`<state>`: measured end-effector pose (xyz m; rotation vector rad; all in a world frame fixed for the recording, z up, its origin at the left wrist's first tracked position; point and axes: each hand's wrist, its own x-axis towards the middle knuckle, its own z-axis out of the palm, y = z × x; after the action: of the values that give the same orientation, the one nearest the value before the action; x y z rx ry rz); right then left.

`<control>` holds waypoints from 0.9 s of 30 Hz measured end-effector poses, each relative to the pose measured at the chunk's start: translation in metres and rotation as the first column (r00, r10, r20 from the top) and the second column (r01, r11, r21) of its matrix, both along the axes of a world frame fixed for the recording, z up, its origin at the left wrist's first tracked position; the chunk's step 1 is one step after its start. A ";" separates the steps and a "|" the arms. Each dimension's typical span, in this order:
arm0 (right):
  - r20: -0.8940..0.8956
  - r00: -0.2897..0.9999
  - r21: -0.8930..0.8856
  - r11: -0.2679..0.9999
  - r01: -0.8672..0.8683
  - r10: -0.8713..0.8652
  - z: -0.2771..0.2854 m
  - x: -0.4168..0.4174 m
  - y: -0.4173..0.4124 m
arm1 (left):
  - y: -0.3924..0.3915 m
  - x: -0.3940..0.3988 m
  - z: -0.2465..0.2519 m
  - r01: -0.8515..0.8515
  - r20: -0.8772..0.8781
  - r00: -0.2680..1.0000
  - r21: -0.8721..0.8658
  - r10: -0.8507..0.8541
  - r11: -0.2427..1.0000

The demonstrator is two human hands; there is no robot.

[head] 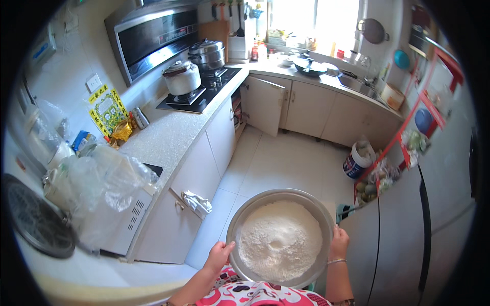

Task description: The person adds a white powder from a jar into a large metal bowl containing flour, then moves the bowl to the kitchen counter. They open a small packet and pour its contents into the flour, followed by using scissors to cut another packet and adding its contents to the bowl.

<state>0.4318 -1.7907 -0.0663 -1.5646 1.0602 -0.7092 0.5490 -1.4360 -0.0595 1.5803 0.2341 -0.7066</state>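
A wide metal basin (234, 225) is held up in front of my body, over the tiled floor. White flour (281, 241) fills much of it, heaped and uneven with a small dent near the middle. My left hand (221, 254) grips the basin's left rim, thumb on top. On the opposite side my right hand (339, 241) grips the right rim, with a bracelet on that wrist. The fingers beneath the basin are hidden. Below the basin's near edge shows a patterned pink and white apron (260, 294).
On the left, plastic bags (107, 176) cover a microwave-like appliance on the counter (168, 130). Pots (182, 78) stand on the gas stove (201, 101). A cabinet door (264, 103) hangs open. At right are a bucket (356, 164), a red rack (398, 130) and a refrigerator (402, 233).
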 end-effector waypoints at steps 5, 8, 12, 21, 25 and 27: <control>0.042 0.998 0.079 0.996 -0.044 0.041 0.021 0.111 -0.031 | -0.026 0.114 0.018 0.020 -0.056 0.998 0.012 -0.019 1.000; 0.113 0.991 0.111 0.991 -0.081 0.068 0.016 0.181 -0.041 | -0.032 0.172 0.026 -0.049 -0.011 0.999 0.003 0.049 0.999; 0.208 0.973 0.231 0.961 -0.151 0.103 0.020 0.272 -0.043 | -0.033 0.236 0.041 -0.170 0.040 0.984 -0.023 0.171 0.985; 0.317 0.784 0.282 0.736 -0.616 0.534 0.039 0.527 -0.025 | -0.021 0.318 0.067 -0.640 0.167 0.746 -0.089 0.645 0.763; 0.355 0.641 0.330 0.551 -0.767 0.681 0.078 0.618 0.020 | -0.012 0.336 0.088 -0.836 0.226 0.521 -0.061 0.823 0.546; 0.329 0.588 0.300 0.508 -0.807 0.739 0.070 0.664 0.039 | -0.003 0.352 0.093 -0.861 0.248 0.475 -0.065 0.844 0.504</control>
<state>1.0958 -1.7514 0.0034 -1.3629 0.2446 0.0528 0.9010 -1.4391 0.0339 1.3501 0.8105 0.3192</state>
